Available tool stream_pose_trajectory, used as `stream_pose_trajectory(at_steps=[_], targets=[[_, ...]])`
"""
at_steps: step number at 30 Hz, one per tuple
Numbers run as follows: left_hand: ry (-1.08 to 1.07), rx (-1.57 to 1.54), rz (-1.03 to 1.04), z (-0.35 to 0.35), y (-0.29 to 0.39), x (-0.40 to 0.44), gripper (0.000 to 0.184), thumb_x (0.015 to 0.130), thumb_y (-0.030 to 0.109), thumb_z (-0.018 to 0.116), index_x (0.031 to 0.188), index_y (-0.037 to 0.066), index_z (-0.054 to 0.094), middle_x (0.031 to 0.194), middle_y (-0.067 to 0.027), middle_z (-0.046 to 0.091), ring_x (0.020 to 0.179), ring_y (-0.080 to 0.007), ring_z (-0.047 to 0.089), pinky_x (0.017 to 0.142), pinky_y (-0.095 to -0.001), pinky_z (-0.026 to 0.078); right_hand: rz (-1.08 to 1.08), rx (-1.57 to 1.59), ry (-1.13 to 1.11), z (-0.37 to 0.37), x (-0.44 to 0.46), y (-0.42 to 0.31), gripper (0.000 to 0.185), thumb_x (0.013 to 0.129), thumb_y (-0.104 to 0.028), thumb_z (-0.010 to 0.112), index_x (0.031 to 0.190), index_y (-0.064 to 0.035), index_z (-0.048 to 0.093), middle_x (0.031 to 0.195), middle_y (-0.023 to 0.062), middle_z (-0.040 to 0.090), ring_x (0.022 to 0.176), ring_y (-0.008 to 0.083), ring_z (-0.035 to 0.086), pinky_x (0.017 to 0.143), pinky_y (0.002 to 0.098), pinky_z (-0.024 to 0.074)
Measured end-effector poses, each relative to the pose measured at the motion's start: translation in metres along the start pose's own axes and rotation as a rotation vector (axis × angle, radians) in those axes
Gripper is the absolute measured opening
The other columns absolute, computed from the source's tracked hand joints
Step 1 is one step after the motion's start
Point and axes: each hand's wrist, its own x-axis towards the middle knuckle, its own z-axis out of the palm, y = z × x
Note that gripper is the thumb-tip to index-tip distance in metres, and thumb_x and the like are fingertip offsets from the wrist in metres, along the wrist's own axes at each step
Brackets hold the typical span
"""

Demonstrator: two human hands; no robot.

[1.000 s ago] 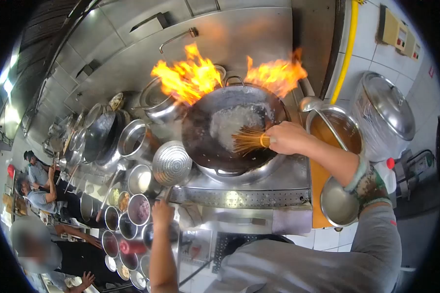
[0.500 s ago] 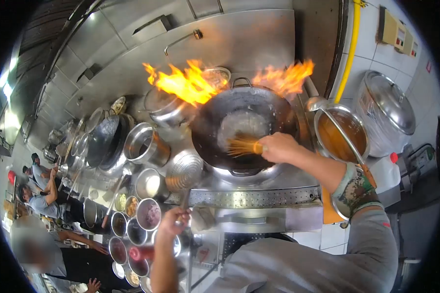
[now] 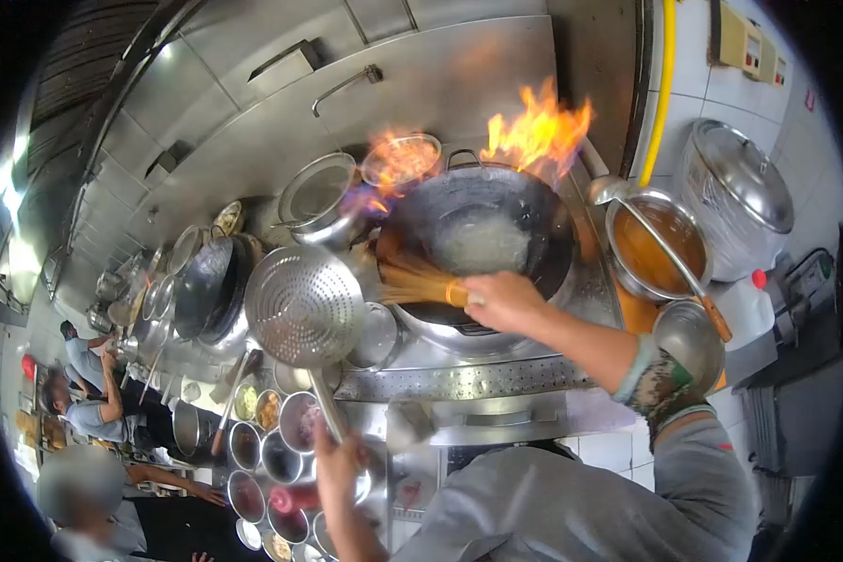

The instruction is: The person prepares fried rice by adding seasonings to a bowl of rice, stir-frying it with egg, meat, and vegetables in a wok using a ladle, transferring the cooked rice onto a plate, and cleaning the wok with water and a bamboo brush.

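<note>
Over the near left part of the dark wok (image 3: 543, 211), my right hand (image 3: 504, 302) is closed round the bound end of a bamboo brush (image 3: 417, 283), whose bristles are smeared by motion. Cloudy liquid (image 3: 482, 242) lies in the bottom of the wok. My left hand (image 3: 339, 461) grips the handle of a perforated skimmer (image 3: 304, 302), which is raised to the left of the wok. Flames (image 3: 539, 131) rise behind the wok's right side, with smaller ones at its left.
A ladle (image 3: 667, 251) rests across a pot of orange-brown liquid (image 3: 632, 245) on the right. Beside it stand a lidded container (image 3: 745, 178) and a bowl (image 3: 691, 342). Several ingredient pots (image 3: 245, 448) sit at lower left. Other people (image 3: 94, 403) stand at far left.
The brush has swept left from the middle of the wok. My left hand has lifted the skimmer, turning its round face to the camera. The left flames have shrunk.
</note>
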Motion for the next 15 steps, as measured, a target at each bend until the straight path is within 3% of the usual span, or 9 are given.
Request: stream_pose_trajectory(at_steps=[4,7,10,13,15], targets=[[-0.006,0.076,0.102,0.010,0.013,0.029,0.055,0.081,-0.002,0.057,0.134,0.002,0.039,0.072,-0.0037,0.054,0.052,-0.0101,0.050,0.041,-0.0241,0.040,0.182,-0.203,-0.144,-0.026,0.018,0.022,0.024,0.078,-0.017,0.056,0.099,-0.0142,0.069,0.091,0.0155,0.069,0.087,0.0360,0.066,0.076,0.0453,0.0524],[-0.044,0.149,0.105,0.042,0.044,0.031,0.061,0.078,0.000,0.059,0.136,0.001,0.038,0.071,-0.0042,0.055,0.049,-0.0110,0.050,0.041,-0.0243,0.038,0.066,-0.112,0.197,-0.063,-0.012,0.010,0.033,0.081,-0.025,0.061,0.113,-0.0166,0.065,0.092,0.0157,0.068,0.087,0.0346,0.066,0.077,0.0447,0.0524],[-0.097,0.224,0.180,0.079,0.051,0.046,0.067,0.076,0.003,0.058,0.139,0.001,0.035,0.073,-0.0065,0.057,0.050,-0.0118,0.051,0.042,-0.0252,0.039,-0.002,0.163,0.395,-0.049,-0.015,-0.010,0.047,0.081,-0.031,0.068,0.125,-0.0173,0.059,0.090,0.0183,0.067,0.082,0.0392,0.063,0.076,0.0458,0.0513],[-0.172,0.372,0.264,0.104,0.081,0.044,0.072,0.075,0.006,0.057,0.142,0.001,0.032,0.076,-0.0087,0.059,0.052,-0.0131,0.053,0.044,-0.0271,0.041,-0.049,0.172,0.246,-0.029,-0.019,0.013,0.047,0.081,-0.029,0.066,0.125,-0.0166,0.058,0.096,0.0185,0.066,0.085,0.0397,0.063,0.078,0.0461,0.0504],[-0.171,0.337,0.358,0.105,0.072,0.061,0.071,0.076,0.007,0.057,0.142,0.001,0.032,0.076,-0.0094,0.059,0.053,-0.0140,0.054,0.045,-0.0282,0.042,0.075,-0.015,0.170,-0.046,-0.025,0.045,0.048,0.080,-0.029,0.066,0.125,-0.0159,0.058,0.101,0.0190,0.066,0.087,0.0400,0.062,0.081,0.0458,0.0502]])
